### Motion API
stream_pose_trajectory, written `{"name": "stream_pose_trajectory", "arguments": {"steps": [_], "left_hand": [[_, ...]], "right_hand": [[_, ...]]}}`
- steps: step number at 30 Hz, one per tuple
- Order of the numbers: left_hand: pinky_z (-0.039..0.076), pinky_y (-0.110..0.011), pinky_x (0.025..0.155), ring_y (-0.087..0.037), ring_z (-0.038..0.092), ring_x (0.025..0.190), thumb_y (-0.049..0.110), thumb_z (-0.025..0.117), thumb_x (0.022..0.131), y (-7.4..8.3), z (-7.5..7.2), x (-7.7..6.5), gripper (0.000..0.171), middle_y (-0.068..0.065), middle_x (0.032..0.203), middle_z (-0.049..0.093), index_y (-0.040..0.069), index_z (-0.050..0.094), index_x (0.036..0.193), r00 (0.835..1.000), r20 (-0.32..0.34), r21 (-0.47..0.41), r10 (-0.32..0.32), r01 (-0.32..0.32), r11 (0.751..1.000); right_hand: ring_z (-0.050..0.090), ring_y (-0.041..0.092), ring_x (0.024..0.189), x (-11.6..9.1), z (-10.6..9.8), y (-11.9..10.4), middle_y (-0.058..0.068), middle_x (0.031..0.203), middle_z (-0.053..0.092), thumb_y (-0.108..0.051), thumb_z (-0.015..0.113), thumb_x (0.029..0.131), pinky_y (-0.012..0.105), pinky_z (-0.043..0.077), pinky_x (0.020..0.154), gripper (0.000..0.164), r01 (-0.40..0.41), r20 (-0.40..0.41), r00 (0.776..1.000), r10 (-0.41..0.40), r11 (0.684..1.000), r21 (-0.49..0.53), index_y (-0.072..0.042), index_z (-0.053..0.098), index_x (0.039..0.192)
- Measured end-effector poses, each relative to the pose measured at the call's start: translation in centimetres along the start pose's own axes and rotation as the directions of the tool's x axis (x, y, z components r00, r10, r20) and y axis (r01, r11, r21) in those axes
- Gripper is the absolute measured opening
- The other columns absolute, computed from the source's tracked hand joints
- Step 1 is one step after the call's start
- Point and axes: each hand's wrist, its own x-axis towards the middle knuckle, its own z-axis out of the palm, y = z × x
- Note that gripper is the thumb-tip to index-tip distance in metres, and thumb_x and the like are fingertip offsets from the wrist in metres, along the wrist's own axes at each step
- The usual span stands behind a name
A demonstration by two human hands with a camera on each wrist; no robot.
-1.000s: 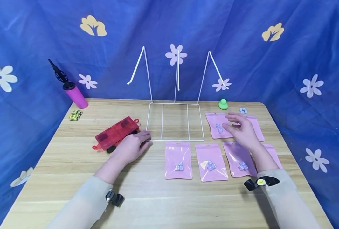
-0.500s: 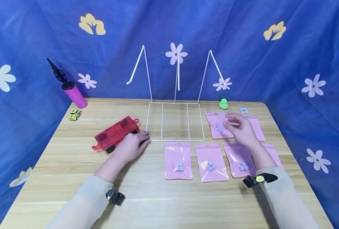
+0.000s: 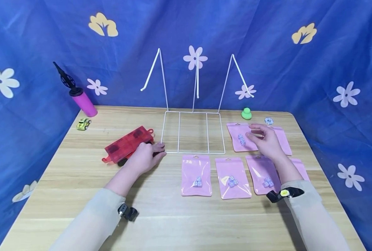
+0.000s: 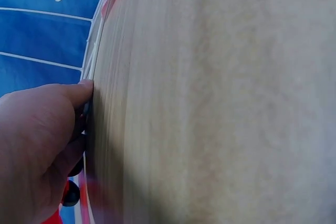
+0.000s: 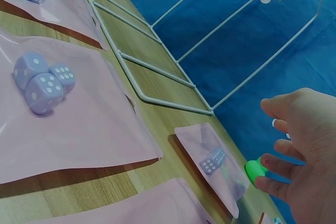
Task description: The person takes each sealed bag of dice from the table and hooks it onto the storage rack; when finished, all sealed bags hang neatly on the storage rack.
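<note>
My left hand [image 3: 144,156] is at the front left corner of a white wire display rack [image 3: 193,152], thumb and fingers on either side of the wire; in the left wrist view the thumb tip [image 4: 85,83] meets it. My right hand [image 3: 266,140] hovers with loosely bent fingers and nothing in them, over a pink zip bag [image 3: 234,129] with a row of dice showing. More pink dice bags [image 3: 196,167] lie in front of the rack; the right wrist view shows dice [image 5: 44,88] on one. The hand and forearm partly cover the bags at right.
Three white prongs [image 3: 198,76] rise from the rack's back. A red toy wagon [image 3: 127,143] sits beside my left hand. Farther left are a small toy car [image 3: 83,124] and a magenta hand pump [image 3: 84,104]. A green duck [image 3: 246,113] and a chip [image 3: 269,121] lie back right.
Both hands keep practically the same places. The whole head view shifts slightly; the rack, bags and wagon stay put on the table.
</note>
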Motion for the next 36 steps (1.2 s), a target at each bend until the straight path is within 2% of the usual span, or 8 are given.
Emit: {"name": "stream_pose_trajectory", "arguments": {"steps": [7,12,20,25,30,36], "left_hand": [[0.052,-0.046,0.091,-0.027,0.063,0.113,0.02,0.072,0.09,0.0,0.5,-0.2,0.032,-0.013,0.121,0.068,0.004,0.072,0.118,1.0,-0.005,0.034,-0.006,0.006,0.999],[0.053,-0.047,0.089,-0.032,0.064,0.111,0.02,0.071,0.092,0.0,0.7,-0.4,0.035,-0.014,0.125,0.065,0.003,0.069,0.122,1.0,-0.022,0.048,0.014,-0.013,0.999],[0.053,-0.047,0.09,-0.034,0.062,0.114,0.02,0.065,0.095,0.1,1.0,-0.6,0.035,-0.019,0.127,0.063,0.0,0.067,0.123,0.998,-0.015,0.134,0.067,-0.064,0.989],[0.054,-0.048,0.086,-0.037,0.064,0.108,0.022,0.065,0.095,0.1,1.0,-0.6,0.036,-0.02,0.126,0.063,-0.002,0.068,0.121,0.999,-0.011,0.158,0.033,-0.031,0.987],[0.055,-0.047,0.084,-0.037,0.066,0.105,0.023,0.068,0.093,0.2,0.9,-0.3,0.035,-0.019,0.123,0.065,-0.001,0.07,0.119,1.0,-0.019,0.121,-0.002,0.004,0.993],[0.053,-0.046,0.087,-0.034,0.064,0.109,0.022,0.071,0.092,0.3,0.7,-0.1,0.035,-0.018,0.122,0.065,0.0,0.07,0.118,0.999,-0.015,0.078,-0.042,0.043,0.996]], "right_hand": [[0.049,0.047,0.123,0.6,0.1,0.8,0.023,0.136,0.049,-0.017,0.065,0.095,0.055,0.042,0.101,0.045,-0.02,0.002,1.0,0.02,1.0,-0.007,0.005,0.054,0.132],[0.051,0.044,0.123,0.8,0.1,0.9,0.02,0.135,0.051,-0.013,0.067,0.094,0.053,0.043,0.101,0.041,-0.018,-0.012,1.0,0.018,1.0,0.013,0.004,0.057,0.13],[0.054,0.035,0.123,2.0,0.1,4.1,0.011,0.134,0.053,-0.025,0.071,0.092,0.048,0.045,0.102,0.047,-0.023,-0.018,1.0,0.024,1.0,0.011,-0.002,0.058,0.131],[0.054,0.035,0.122,2.1,0.1,4.4,0.01,0.133,0.053,-0.028,0.071,0.091,0.048,0.045,0.1,0.048,-0.004,-0.02,1.0,0.004,1.0,0.015,-0.003,0.059,0.13],[0.055,0.036,0.121,2.2,0.1,4.4,0.01,0.133,0.053,-0.027,0.072,0.091,0.048,0.046,0.099,0.046,-0.013,-0.025,1.0,0.013,1.0,0.01,-0.004,0.06,0.129],[0.055,0.038,0.121,2.3,0.4,4.5,0.015,0.134,0.053,-0.022,0.071,0.092,0.05,0.045,0.1,0.046,-0.015,-0.021,1.0,0.015,1.0,0.007,0.001,0.059,0.129]]}}
